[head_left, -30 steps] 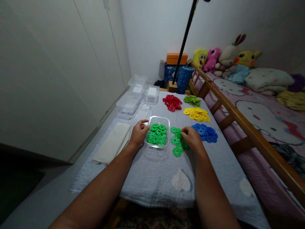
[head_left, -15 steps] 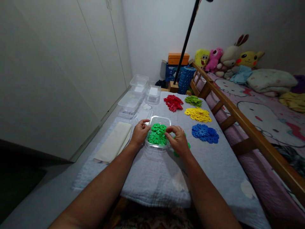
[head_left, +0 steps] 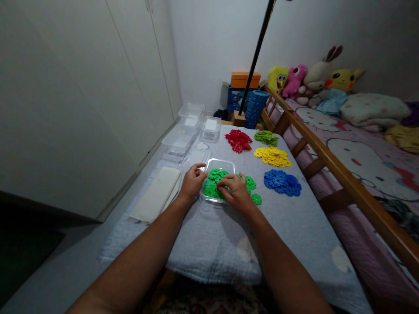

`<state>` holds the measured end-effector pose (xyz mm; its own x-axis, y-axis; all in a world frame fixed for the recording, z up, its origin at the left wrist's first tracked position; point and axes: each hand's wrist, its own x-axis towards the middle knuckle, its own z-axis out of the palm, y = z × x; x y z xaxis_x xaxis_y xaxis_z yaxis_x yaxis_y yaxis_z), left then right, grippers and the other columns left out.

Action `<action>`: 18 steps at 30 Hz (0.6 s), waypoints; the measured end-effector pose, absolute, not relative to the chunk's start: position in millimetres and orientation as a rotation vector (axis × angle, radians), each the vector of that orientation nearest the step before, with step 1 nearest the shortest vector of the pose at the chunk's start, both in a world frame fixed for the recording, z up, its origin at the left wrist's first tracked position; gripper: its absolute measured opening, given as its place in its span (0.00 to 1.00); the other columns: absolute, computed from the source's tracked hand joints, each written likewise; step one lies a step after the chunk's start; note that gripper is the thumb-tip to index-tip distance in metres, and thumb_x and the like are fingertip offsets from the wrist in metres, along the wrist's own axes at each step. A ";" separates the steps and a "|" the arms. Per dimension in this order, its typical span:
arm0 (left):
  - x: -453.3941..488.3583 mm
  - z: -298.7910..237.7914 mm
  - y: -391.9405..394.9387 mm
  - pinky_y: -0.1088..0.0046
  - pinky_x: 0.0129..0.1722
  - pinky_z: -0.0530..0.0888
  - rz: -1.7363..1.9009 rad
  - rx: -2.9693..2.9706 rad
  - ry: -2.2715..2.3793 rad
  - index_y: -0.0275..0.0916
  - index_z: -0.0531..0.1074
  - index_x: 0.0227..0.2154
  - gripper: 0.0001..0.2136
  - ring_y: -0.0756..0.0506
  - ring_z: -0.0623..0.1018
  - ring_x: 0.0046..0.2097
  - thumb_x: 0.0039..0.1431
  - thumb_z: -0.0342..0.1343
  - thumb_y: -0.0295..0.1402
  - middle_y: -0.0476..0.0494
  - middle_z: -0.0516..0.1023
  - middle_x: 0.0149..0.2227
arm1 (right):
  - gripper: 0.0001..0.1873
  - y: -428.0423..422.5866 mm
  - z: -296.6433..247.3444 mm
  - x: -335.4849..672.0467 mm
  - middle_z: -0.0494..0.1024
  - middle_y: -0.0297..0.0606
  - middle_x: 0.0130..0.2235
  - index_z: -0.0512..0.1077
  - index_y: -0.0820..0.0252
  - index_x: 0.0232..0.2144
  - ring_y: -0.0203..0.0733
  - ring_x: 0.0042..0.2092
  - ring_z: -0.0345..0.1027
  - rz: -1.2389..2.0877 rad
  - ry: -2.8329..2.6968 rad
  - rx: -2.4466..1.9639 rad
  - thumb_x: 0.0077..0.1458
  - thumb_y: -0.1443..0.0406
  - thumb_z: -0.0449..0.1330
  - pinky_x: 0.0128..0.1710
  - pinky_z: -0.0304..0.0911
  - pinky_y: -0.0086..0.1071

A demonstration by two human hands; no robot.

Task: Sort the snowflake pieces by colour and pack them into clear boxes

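A clear plastic tub (head_left: pixel 226 164) full of green flower-shaped discs (head_left: pixel 213 179) sits on the grey quilted cover (head_left: pixel 209 244). My left hand (head_left: pixel 191 182) grips the tub's left rim, fingers curled over it. My right hand (head_left: pixel 235 192) is over the tub's right side, fingers bent down and pinched among the green discs. A few loose green discs (head_left: pixel 253 192) lie on the cover just right of that hand.
Piles of red (head_left: pixel 238 140), light green (head_left: pixel 266 138), yellow (head_left: pixel 272 156) and blue (head_left: pixel 283 182) discs lie further back and right. Empty clear tubs (head_left: pixel 190 114) and lids stand at the back left, a folded white cloth (head_left: pixel 155 194) at the left. A wooden bed rail (head_left: pixel 330 168) runs along the right.
My right hand swept from the loose green pile on the right over to the tub, carrying discs with it; fewer loose discs are left on the cover. My left hand stayed on the rim.
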<state>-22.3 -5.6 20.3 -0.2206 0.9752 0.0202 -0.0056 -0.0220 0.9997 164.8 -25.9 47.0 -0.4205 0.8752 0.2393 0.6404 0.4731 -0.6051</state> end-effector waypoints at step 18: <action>-21.0 24.1 -6.9 0.76 0.24 0.56 1.397 1.086 1.366 0.36 0.74 0.44 0.20 0.53 0.60 0.23 0.47 0.62 0.39 0.60 0.59 0.20 | 0.21 5.7 28.6 235.1 0.75 0.50 0.56 0.75 0.58 0.55 0.58 0.56 0.63 0.181 -1.990 -2.162 0.61 0.63 0.56 0.55 0.55 0.47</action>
<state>-21.0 -6.9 24.1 -0.2350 0.9720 0.0095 -0.0123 -0.0128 0.9998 235.1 5.7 28.6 0.0875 0.9952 0.0436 0.9711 -0.0755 -0.2265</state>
